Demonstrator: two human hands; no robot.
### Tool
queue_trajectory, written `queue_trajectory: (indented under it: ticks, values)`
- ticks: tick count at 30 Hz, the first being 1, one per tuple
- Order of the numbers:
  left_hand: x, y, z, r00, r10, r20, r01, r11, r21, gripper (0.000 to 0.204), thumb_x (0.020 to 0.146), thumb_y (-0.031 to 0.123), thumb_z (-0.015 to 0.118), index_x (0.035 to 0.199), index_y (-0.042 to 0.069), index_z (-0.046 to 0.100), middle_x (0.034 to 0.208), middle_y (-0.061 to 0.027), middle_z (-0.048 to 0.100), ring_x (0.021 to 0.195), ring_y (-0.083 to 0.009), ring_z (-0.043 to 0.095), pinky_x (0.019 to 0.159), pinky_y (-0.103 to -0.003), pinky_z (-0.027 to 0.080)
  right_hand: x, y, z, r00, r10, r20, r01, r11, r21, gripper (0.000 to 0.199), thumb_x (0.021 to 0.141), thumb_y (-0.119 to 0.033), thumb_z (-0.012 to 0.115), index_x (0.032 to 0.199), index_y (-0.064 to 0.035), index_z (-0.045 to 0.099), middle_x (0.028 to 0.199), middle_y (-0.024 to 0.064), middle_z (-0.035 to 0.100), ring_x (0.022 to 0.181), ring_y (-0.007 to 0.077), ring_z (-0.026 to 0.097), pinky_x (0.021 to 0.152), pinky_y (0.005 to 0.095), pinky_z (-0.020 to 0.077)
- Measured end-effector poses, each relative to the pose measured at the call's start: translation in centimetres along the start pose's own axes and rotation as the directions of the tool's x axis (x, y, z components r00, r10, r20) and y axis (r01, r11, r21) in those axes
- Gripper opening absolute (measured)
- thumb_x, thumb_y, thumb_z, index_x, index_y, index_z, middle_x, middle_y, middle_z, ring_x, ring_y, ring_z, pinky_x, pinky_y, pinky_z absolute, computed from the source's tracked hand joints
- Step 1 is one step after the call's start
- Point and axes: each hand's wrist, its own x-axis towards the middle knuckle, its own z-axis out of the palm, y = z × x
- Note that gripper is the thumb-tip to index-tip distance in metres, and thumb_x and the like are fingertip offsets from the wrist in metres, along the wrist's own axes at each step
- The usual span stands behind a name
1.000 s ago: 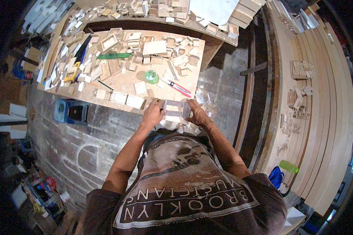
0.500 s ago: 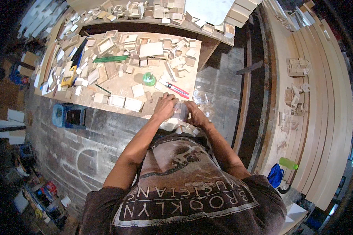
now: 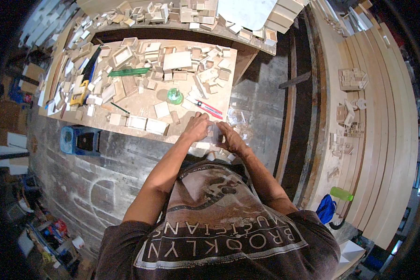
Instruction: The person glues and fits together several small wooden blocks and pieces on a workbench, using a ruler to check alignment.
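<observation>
At the front edge of the worktable, my left hand (image 3: 198, 126) and my right hand (image 3: 233, 139) close in on a small boxy, greyish piece (image 3: 212, 136) from both sides. Shadow and fingers cover part of it, so its exact kind is unclear. Left fingers are bent over its far left edge; right fingers curl along its right side. Just beyond lie a red-handled tool (image 3: 210, 108) and a green glass-like bottle (image 3: 175, 96). A square wooden piece (image 3: 162, 109) rests to the left of these.
Many small wooden boxes and offcuts cover the plywood table (image 3: 147, 95), with a green strip (image 3: 128, 72) and a yellow-handled saw (image 3: 80, 93) among them. A blue stool (image 3: 80, 141) stands at left. Long boards (image 3: 382, 140) line the right, near a green bottle (image 3: 341, 193).
The whole view has shifted slightly, moving the table a little left in the picture. Both hands stay at the small piece, with only slight finger movement.
</observation>
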Motion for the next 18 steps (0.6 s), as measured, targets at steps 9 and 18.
queue_trajectory:
  ticks: [9, 18]
  values:
    - [0.6, -0.4, 0.1, 0.998, -0.02, 0.066, 0.019, 1.0, 0.016, 0.039, 0.083, 0.014, 0.075, 0.122, 0.019, 0.074, 0.125, -0.008, 0.058, 0.123, -0.0326, 0.048, 0.104, -0.051, 0.044, -0.2, -1.1, -0.3, 0.998, 0.06, 0.019, -0.059, 0.998, -0.017, 0.097, 0.069, -0.017, 0.088, 0.151, -0.0052, 0.038, 0.148, 0.019, 0.046, 0.132, 0.0392, 0.05, 0.111, 0.0424, 0.0454]
    - [0.0, 0.2, -0.9, 0.997, 0.017, 0.081, -0.021, 0.999, 0.044, 0.046, 0.084, 0.015, 0.075, 0.129, 0.018, 0.068, 0.128, -0.009, 0.059, 0.124, -0.0336, 0.048, 0.104, -0.052, 0.044, 0.2, -1.4, -0.7, 1.0, 0.016, 0.023, -0.013, 0.993, -0.114, 0.097, 0.067, -0.018, 0.089, 0.149, -0.0019, 0.04, 0.146, 0.0193, 0.047, 0.131, 0.0395, 0.051, 0.112, 0.0415, 0.0441]
